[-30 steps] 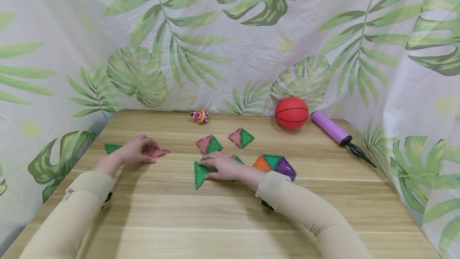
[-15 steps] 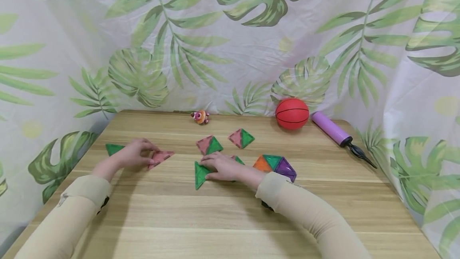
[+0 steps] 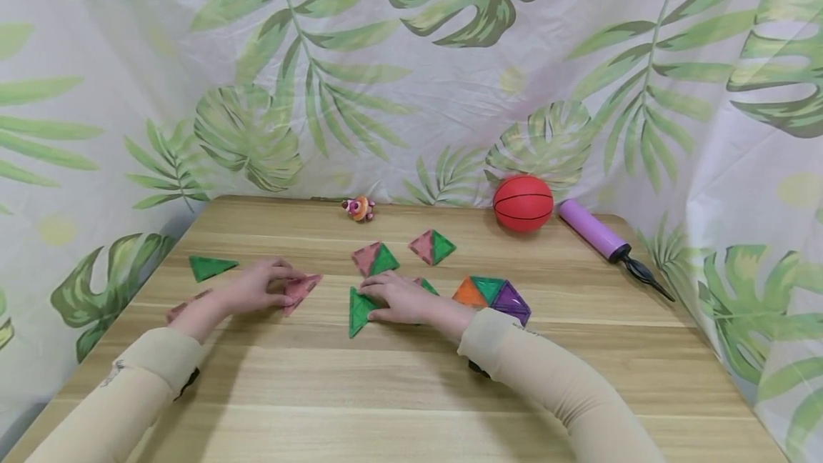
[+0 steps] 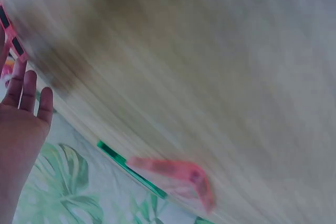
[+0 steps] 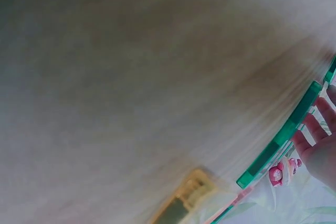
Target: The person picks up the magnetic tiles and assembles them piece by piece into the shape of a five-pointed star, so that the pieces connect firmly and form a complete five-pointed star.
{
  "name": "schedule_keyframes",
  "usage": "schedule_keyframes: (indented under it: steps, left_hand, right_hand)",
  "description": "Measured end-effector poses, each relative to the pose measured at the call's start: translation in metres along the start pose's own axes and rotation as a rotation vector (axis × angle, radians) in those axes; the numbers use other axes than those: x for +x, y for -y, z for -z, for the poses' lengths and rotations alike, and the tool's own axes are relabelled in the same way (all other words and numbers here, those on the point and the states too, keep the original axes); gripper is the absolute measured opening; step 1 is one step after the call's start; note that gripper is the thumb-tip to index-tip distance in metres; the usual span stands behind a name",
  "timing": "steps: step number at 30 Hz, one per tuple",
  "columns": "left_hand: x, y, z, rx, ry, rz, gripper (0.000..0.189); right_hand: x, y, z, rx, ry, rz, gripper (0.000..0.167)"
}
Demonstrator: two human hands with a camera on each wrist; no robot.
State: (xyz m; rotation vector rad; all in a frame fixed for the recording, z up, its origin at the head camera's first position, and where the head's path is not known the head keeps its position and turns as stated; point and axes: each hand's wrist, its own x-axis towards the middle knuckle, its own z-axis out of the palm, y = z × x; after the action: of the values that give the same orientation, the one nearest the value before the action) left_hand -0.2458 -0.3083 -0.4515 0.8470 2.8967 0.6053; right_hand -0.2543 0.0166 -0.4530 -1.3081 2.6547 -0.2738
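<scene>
In the head view my left hand (image 3: 260, 286) pinches a pink translucent triangular magnetic tile (image 3: 302, 293) over the left-middle of the table. That tile's dark-slotted edge (image 4: 11, 32) shows at the fingertips in the left wrist view. My right hand (image 3: 401, 299) holds a green triangular magnetic tile (image 3: 360, 311) on the table, thumb and fingers at its right side. A gap separates these two tiles. Under and behind the right hand, a green tile with a pink sliver (image 3: 426, 285) is partly hidden. The left forearm partly covers another pink tile (image 3: 186, 304); a loose green tile (image 3: 211, 267) lies beyond it.
Two pink-and-green tile pairs (image 3: 375, 259) (image 3: 432, 246) lie behind the right hand. An orange, green and purple tile group (image 3: 491, 297) sits beside the right wrist. Farther back are a small toy figure (image 3: 358, 208), a red ball (image 3: 523, 203) and a purple hand pump (image 3: 594, 232).
My left hand has moved right and slightly nearer with the pink tile, uncovering the loose green tile and another pink one. The right hand has stayed in place.
</scene>
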Motion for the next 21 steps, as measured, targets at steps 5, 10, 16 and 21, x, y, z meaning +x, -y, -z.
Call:
schedule_keyframes:
  steps: [5,10,16,21]
  left_hand:
    - [0.007,-0.014,-0.012,0.024,-0.050,-0.010,0.046]
    - [0.013,-0.030,-0.021,0.050,-0.079,-0.011,0.044]
    - [0.021,-0.054,-0.030,0.065,-0.086,-0.017,0.040]
    - [0.028,-0.068,-0.036,0.076,-0.094,-0.021,0.039]
  right_hand:
    - [0.000,0.000,-0.002,-0.008,-0.011,-0.020,0.056]
    - [0.000,0.002,-0.003,-0.011,-0.034,-0.033,0.056]
    - [-0.003,0.004,-0.002,-0.030,-0.052,-0.036,0.055]
    - [-0.004,0.004,-0.001,-0.044,-0.057,-0.037,0.054]
